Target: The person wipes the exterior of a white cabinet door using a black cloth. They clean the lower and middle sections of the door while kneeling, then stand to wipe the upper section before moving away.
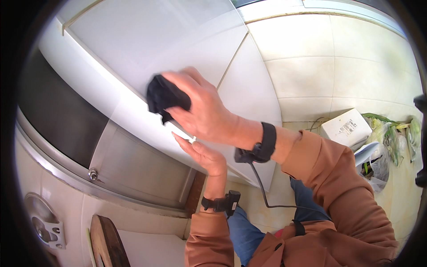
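Observation:
My right hand [203, 103] grips a bunched black cloth [165, 96] against the edge of a white refrigerator door [160, 36]. The hand and cloth are slightly blurred. Below it, my left hand [206, 157] is raised with its fingers apart beside the lower edge of the same white appliance, by a small white fitting [192, 139]. Nothing is seen in the left palm. Both wrists wear black straps with small black devices, and a cable hangs from the one on the right.
A stainless steel panel [140, 163] stands at left, with a wooden board [108, 242] and a metal wall holder [55, 233] below it. A white box [347, 128] and bagged green vegetables [397, 143] lie on the floor at right, near a tiled wall [300, 76].

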### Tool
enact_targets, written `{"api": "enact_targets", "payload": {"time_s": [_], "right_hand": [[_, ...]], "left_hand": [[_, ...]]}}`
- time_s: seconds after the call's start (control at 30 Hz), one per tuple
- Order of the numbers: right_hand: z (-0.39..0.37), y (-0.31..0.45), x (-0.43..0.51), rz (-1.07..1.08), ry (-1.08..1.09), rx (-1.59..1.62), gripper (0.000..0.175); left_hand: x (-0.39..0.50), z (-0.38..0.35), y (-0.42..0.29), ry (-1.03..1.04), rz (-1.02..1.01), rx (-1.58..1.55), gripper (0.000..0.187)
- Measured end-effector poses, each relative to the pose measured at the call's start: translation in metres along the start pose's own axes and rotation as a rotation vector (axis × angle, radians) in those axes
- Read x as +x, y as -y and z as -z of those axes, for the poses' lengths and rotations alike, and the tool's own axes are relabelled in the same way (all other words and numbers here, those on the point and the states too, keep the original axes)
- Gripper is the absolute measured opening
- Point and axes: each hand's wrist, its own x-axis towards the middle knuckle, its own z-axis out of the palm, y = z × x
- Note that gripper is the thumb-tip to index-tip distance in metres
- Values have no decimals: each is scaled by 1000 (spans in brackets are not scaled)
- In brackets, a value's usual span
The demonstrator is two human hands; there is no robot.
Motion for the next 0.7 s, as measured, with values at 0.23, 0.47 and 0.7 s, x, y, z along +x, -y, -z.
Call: {"api": "enact_targets", "payload": {"time_s": [0.23, 0.47, 0.7], "right_hand": [[6, -5, -18, 51, -10, -83, 52], [40, -83, 5, -190, -255, -270, 44], [34, -61, 15, -574, -195, -35, 45]], "left_hand": [[2, 0, -8, -15, 4, 2, 63], [1, 0, -4, -34, -18, 80, 63], [3, 0, -4, -46, -42, 82, 60]]}}
